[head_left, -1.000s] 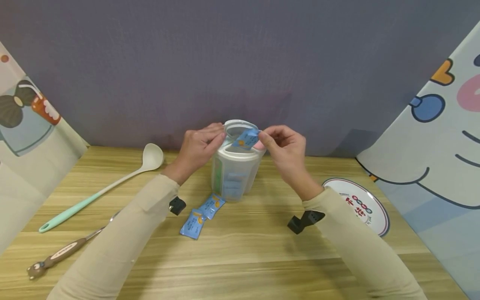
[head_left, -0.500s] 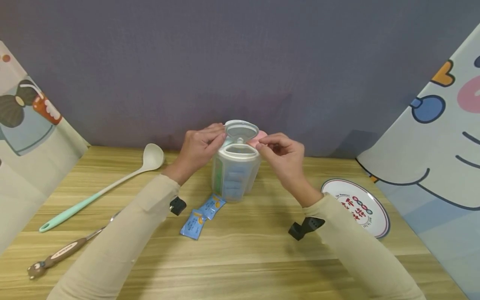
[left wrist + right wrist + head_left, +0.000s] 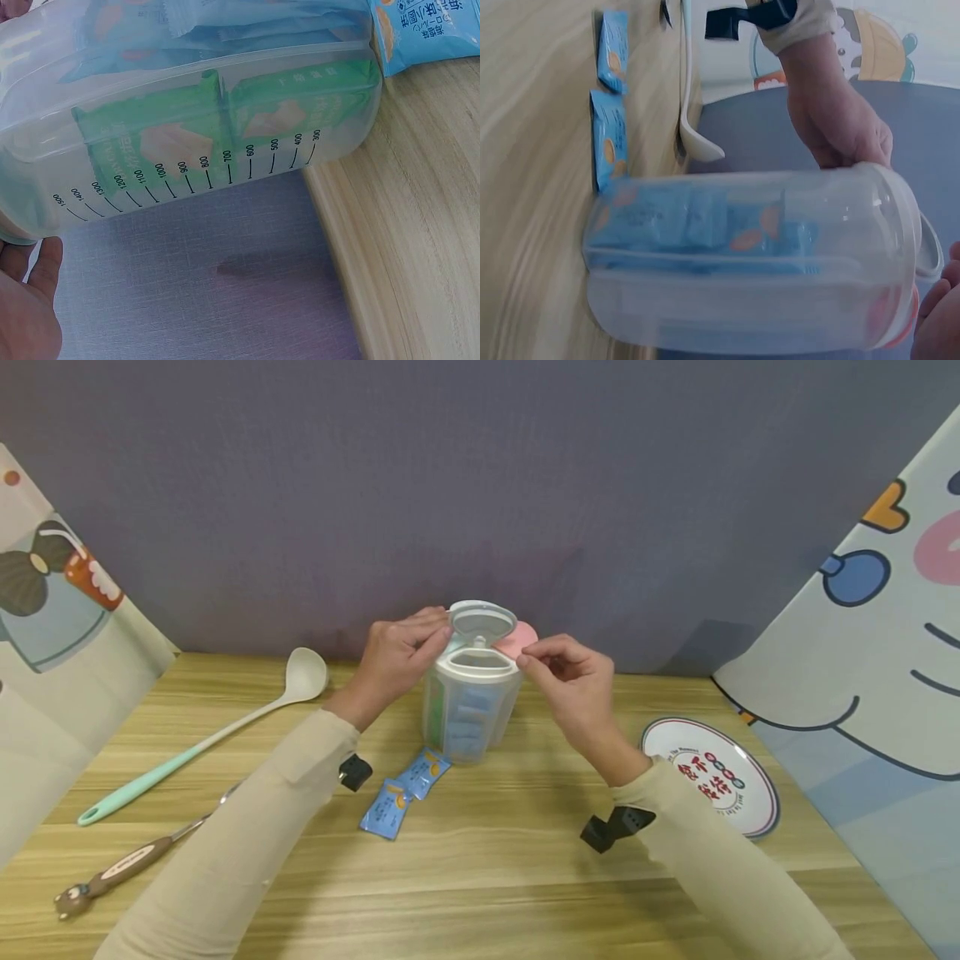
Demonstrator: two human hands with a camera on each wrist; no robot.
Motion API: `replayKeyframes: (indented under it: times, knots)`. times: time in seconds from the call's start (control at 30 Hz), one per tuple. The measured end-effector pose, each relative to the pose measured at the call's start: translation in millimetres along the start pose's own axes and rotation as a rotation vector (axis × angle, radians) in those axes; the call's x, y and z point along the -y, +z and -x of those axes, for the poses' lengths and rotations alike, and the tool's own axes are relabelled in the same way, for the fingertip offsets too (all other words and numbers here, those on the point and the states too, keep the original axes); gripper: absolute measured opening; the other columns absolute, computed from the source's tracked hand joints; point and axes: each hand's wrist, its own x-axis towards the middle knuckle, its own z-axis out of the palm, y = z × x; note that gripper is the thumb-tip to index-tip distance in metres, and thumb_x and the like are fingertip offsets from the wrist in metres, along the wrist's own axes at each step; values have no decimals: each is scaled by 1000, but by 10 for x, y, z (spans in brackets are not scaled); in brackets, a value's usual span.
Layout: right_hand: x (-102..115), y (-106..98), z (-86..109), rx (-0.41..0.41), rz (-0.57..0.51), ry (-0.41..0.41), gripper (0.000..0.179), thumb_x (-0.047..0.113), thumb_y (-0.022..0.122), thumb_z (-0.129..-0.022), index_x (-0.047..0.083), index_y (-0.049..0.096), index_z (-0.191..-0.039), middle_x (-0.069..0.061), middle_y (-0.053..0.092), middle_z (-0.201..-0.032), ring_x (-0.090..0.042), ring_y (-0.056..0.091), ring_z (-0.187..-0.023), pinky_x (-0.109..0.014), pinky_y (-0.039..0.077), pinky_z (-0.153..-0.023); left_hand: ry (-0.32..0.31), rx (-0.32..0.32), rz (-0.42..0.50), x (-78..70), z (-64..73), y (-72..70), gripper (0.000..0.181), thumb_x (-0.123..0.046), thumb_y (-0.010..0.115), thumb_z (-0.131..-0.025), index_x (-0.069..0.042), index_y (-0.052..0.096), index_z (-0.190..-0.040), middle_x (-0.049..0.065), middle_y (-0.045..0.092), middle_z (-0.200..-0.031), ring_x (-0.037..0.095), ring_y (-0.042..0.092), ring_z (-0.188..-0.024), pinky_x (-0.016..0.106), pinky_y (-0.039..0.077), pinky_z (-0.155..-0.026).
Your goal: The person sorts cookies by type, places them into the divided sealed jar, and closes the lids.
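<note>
A clear divided food storage container stands upright on the table, its front lid flap raised over an opening. My left hand holds the container's top at the left, thumb on the near side. Right of the opening, my right hand has thumb and forefinger close together beside the pink lid section, with nothing visible between them. Several blue snack packets fill the front compartment; green packets sit in another. Two blue packets lie by the base, one nearer, one farther.
A white ladle with a mint handle lies on the left. Nearer is a utensil with a brown bear-tipped handle, partly hidden by the left sleeve. On the right lies a white printed plate. A grey partition stands behind the container.
A blue packet that my right hand pinched over the opening has dropped into the front compartment. The right hand dipped toward the lid, then drew back slightly right. The left hand stays put.
</note>
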Motion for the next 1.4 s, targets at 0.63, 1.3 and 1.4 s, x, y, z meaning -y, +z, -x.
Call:
replayKeyframes:
  times: [0.63,1.3,1.4]
  knots:
    - [-162,179,542,204,-60,49,9,-18,66,-74,-11,64,-80,-3,64,-77,-11,47,-61,-17,36,-48,15,4,2,18,-4,4,17,-8,64,-89,0,72,-100,18,65,-108,27,62,-105,30,46,-95]
    - [-436,474,1188,326,106,324,7,-12,69,-75,-7,67,-79,-14,64,-71,-9,51,-61,-18,43,-51,21,4,12,15,-4,0,17,-9,63,-89,1,73,-99,18,66,-107,26,62,-105,29,46,-95]
    - [-492,462,1234,327,178,378,6,-11,70,-76,-7,68,-80,-13,66,-72,-12,52,-61,-19,44,-52,18,3,14,17,-3,-10,16,-8,64,-89,0,73,-99,17,66,-108,26,62,-105,28,46,-95]
